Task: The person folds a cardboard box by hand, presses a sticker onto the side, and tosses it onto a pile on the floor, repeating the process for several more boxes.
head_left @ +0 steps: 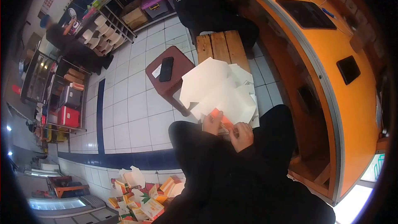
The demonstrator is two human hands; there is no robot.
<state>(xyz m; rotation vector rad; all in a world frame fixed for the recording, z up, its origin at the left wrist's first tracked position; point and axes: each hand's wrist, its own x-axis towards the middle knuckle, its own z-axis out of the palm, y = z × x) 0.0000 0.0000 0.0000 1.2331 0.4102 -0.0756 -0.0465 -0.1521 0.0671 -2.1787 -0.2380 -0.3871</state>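
A large white cardboard box blank [215, 83] lies in front of me over a stack of similar sheets [248, 79]. Its near edge folds up to show an orange flap [226, 122]. My left hand [212, 123] pinches that flap at its left end. At the other end, my right hand [242, 135] has its fingers curled on the flap's edge. Beneath the sheets is a wooden slatted bench [222, 47]. Down to the left, a heap of colourful folded cartons [143, 203] lies on the floor.
A maroon stool [178, 60] holding a phone [166, 69] stands left of the bench. An orange counter [290, 12] with a tablet [306, 14] runs along the right. One person in black [203, 4] sits opposite; another person [68, 43] stands by the far-left shelves.
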